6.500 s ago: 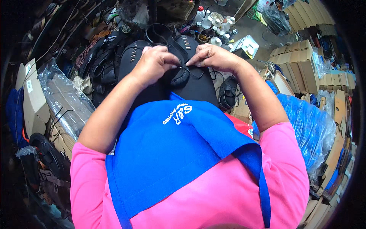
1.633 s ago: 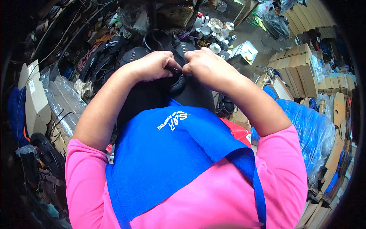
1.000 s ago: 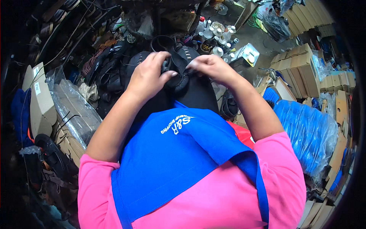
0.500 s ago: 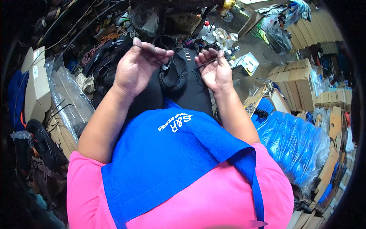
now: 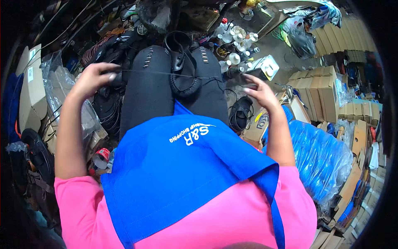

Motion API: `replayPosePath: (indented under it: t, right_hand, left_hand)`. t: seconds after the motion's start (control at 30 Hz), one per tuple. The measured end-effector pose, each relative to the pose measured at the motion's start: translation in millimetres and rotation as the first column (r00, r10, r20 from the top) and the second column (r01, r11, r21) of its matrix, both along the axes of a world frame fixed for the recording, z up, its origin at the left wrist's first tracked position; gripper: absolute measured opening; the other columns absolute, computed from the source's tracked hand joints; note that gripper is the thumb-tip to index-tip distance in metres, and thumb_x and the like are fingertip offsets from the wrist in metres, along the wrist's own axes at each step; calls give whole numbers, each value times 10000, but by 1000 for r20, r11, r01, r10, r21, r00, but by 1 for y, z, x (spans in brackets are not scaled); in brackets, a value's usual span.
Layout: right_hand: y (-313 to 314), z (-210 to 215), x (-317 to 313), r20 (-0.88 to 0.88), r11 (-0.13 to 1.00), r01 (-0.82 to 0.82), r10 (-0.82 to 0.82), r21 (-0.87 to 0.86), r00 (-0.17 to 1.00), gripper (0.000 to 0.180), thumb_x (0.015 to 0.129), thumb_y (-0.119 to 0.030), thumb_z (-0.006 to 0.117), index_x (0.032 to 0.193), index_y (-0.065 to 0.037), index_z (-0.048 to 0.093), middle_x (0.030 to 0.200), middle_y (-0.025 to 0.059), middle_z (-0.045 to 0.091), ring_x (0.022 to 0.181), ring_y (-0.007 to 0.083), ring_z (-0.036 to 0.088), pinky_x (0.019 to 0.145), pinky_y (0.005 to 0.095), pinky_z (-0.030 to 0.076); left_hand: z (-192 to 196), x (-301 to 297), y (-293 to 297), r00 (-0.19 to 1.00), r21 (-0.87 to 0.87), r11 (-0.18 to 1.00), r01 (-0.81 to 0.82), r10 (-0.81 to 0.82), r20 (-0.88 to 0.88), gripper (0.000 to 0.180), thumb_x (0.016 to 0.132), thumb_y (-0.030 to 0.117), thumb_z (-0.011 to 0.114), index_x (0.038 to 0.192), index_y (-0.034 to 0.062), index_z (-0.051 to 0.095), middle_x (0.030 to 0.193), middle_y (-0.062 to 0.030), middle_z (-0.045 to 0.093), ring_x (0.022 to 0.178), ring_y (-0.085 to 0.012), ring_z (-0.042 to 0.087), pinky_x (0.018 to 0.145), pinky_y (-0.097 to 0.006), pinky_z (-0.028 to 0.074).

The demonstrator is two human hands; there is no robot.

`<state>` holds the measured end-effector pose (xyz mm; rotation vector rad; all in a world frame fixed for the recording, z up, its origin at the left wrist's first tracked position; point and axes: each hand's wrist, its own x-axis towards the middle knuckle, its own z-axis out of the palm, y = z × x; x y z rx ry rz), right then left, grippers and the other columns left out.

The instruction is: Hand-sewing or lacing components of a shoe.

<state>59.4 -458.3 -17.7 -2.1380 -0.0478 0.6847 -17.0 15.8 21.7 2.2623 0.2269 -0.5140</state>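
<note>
A black sandal upper (image 5: 184,81) rests on the person's lap, between the knees in dark trousers (image 5: 147,89). A thin dark thread (image 5: 153,73) runs taut from it out to the left hand (image 5: 94,79), whose fingers are curled, pinching the thread's end. The right hand (image 5: 259,92) hovers apart on the other side, fingers loosely spread; whether it grips the thread there cannot be told. Pulled too hard, the thread could likely snap or tear its stitch hole, and the unheld upper might slide off the lap onto the cluttered floor (image 5: 265,45)
</note>
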Motion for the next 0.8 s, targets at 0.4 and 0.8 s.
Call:
replayPosePath:
  t: [0.4, 0.8]
  right_hand:
    - [149, 40, 38, 279, 649, -592, 751, -477, 598, 433, 758, -383, 721, 1016, -48, 630, 952, 142, 628, 913, 288, 615, 782, 378, 473]
    - [129, 9, -38, 200, 987, -157, 158, -18, 967, 326, 846, -312, 647, 765, 3, 668, 583, 98, 585, 547, 130, 542, 548, 318, 436]
  left_hand:
    - [-50, 128, -94, 995, 350, 933, 83, -97, 22, 654, 674, 603, 677, 932, 2, 691, 907, -186, 678, 882, -317, 651, 821, -384, 496]
    - [-73, 135, -86, 977, 400, 917, 7, -92, 195, 318, 706, 247, 692, 987, 98, 686, 947, -160, 672, 905, -313, 642, 817, -397, 494]
